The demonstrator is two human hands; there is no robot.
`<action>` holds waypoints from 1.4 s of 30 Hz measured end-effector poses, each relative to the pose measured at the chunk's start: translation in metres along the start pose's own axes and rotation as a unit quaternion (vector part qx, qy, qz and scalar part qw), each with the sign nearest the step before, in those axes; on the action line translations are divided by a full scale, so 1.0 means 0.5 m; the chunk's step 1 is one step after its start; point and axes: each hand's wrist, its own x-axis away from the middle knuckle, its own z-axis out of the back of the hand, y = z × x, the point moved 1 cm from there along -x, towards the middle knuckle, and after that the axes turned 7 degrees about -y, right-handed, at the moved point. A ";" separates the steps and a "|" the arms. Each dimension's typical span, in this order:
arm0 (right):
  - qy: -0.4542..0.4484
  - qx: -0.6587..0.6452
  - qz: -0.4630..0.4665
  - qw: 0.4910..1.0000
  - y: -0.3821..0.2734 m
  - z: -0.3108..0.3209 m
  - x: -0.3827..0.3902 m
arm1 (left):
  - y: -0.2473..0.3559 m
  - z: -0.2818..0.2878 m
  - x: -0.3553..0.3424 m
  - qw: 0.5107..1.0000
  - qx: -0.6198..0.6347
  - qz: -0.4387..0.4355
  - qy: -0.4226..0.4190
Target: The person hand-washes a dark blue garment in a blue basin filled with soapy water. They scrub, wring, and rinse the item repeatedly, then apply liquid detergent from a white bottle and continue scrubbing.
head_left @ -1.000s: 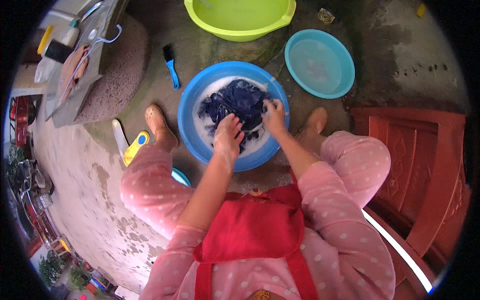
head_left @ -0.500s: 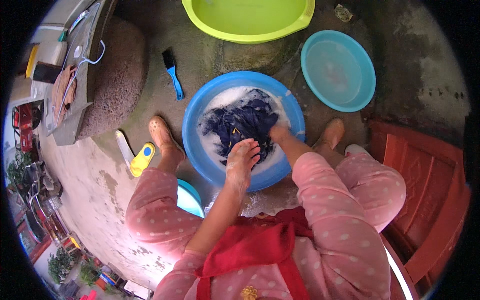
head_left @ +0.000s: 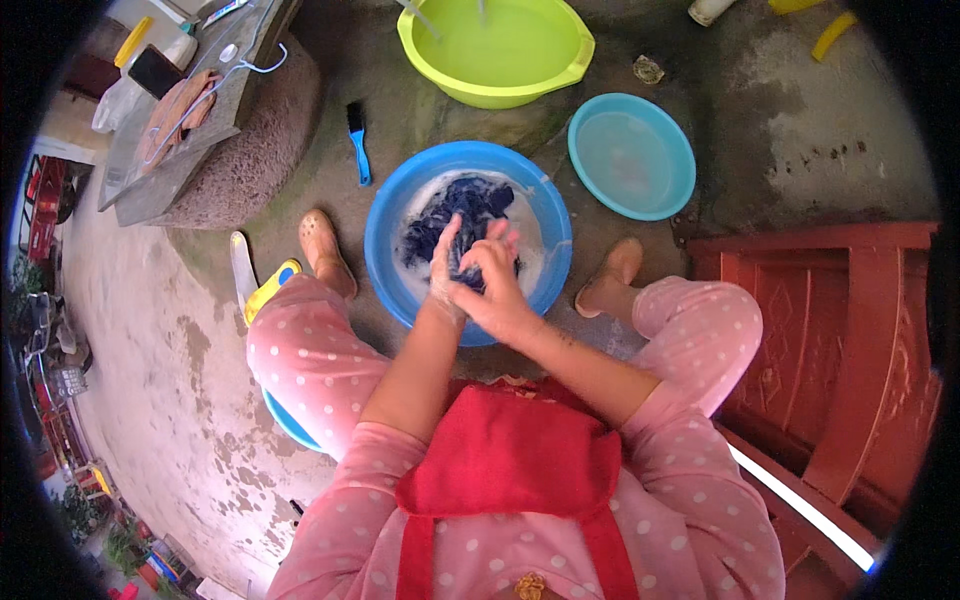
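Observation:
My two hands meet above a blue basin [head_left: 384,205] between my feet. My left hand [head_left: 446,262] has foam on its wrist, its fingers stretched out. Against its wrist side lies my right hand [head_left: 492,278], thumb toward the left wrist and fingers apart, slightly bent. Neither holds anything that I can see. Under them in the basin, a wet dark navy cloth [head_left: 472,194] sits bunched in white suds [head_left: 527,222]; my hands cover part of it.
Beyond are a lime-green tub [head_left: 500,92] and a turquoise basin [head_left: 684,185] of cloudy water. A blue-handled brush [head_left: 361,160], a yellow insole [head_left: 266,293] and a pale insole [head_left: 243,266] lie left. A stone slab [head_left: 135,200] stands far left, red wooden panels [head_left: 800,243] right.
My right hand has come up out of the suds and moved left to meet my left hand. The left hand has shifted slightly up and left in view. The whole view has shifted.

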 end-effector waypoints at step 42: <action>-0.014 -0.112 -0.242 0.964 -0.034 -0.044 -0.019 | -0.026 -0.013 0.033 0.977 -0.174 -0.110 0.057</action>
